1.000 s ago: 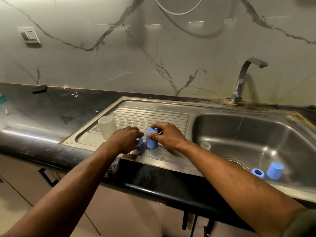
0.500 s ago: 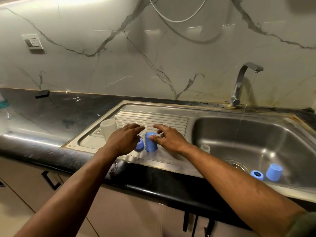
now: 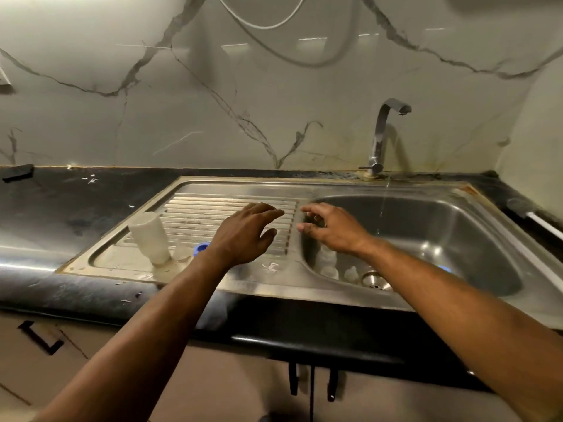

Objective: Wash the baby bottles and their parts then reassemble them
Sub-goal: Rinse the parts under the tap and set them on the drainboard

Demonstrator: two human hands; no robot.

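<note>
Head view, sink station, items as found. Left hand [image 3: 243, 236]: fingers spread and relaxed, holding nothing, above the ribbed draining board [image 3: 195, 211]. Right hand [image 3: 332, 229]: fingers loosely curled over the basin's [image 3: 457, 239] near-left corner, empty. Bottle body [image 3: 150, 237]: translucent white, standing mouth-down on the draining board and leaning somewhat, well left of the left hand. Blue ring [image 3: 201, 247]: just beside the left wrist, partly hidden by it. Pale teats or small parts [image 3: 330, 266]: clustered on the basin floor beside the drain [image 3: 374, 280], under the right forearm (exact count unclear). Tap [image 3: 385, 135]: a thin stream is running into the basin.

Handling notes, judged: the bottle body looks light, stiff plastic, probably wet and slippery; best taken round the mid-barrel with a full wrap, since it is already tilted and could topple at a nudge. The teats look soft and pliable; pinch them at the base flange, not the tip. The ring is small and rigid, best gripped by its outer edge.
</note>
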